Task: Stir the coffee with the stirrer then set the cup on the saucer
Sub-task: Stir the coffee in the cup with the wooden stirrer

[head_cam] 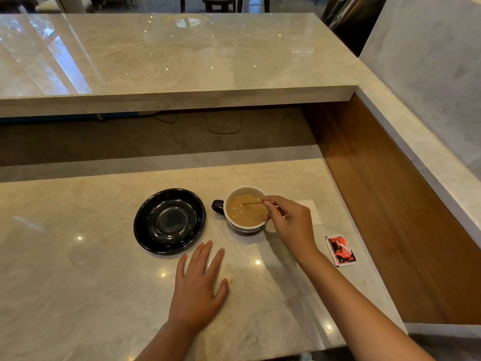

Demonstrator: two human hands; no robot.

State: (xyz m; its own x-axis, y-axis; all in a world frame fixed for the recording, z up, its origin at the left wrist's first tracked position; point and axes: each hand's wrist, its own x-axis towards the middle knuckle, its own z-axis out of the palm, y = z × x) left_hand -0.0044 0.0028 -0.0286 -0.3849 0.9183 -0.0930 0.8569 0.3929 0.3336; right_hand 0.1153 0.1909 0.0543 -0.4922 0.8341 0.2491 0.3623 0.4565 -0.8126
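A cup point(235, 225), white inside and dark outside, stands on the marble counter and holds light brown coffee point(240, 212). Its dark handle points left, toward the saucer. A thin wooden stirrer point(253, 203) slants into the coffee, pinched between the fingertips of my right hand point(289, 222), which hovers over the cup's right rim. An empty glossy black saucer point(145, 230) lies just left of the cup, apart from it. My left hand point(199, 287) rests flat on the counter below the saucer, fingers spread, holding nothing.
A red and black sachet point(340, 250) lies near the counter's right edge. A white napkin point(312, 211) sits behind my right hand. A raised marble ledge point(182, 97) overhangs the back, and a wooden panel point(390, 204) walls the right side.
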